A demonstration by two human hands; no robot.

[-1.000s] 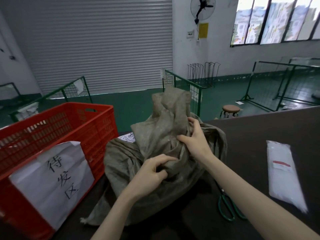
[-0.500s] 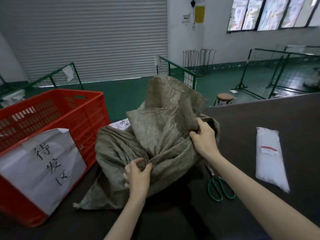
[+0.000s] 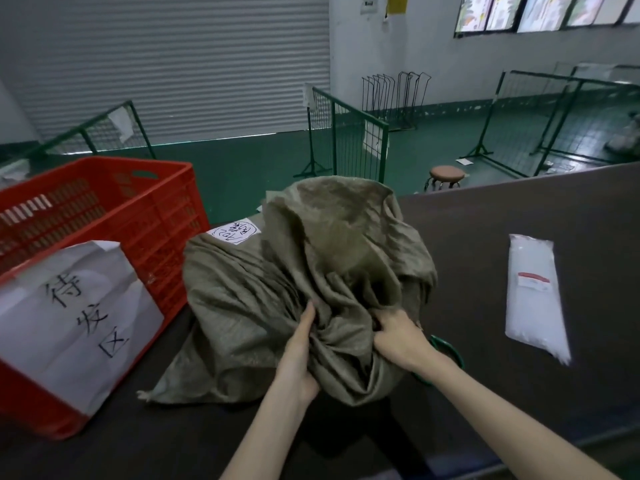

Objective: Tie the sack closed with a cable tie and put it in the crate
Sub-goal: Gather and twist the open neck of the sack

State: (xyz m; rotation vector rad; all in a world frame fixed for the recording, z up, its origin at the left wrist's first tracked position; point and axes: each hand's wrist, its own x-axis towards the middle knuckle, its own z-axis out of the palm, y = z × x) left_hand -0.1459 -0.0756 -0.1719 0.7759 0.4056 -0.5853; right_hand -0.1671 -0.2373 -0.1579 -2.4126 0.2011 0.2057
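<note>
Between my hands, the olive woven sack (image 3: pixel 263 299) lay slumped on the dark table (image 3: pixel 519 216), its loose mouth bunched up. My left hand (image 3: pixel 300 351) was closed on a gathered fold of it, and my right hand (image 3: pixel 398 341) gripped the cloth just beside. Left of my left hand stood the red crate (image 3: pixel 114 216) with its paper label (image 3: pixel 72 313). Right of my right hand lay a white plastic packet (image 3: pixel 531 292), well apart, and green scissor handles (image 3: pixel 446 348) peeked out by my wrist.

Both hands (image 3: pixel 346 344) on bunched sack (image 3: pixel 311 278)
</note>
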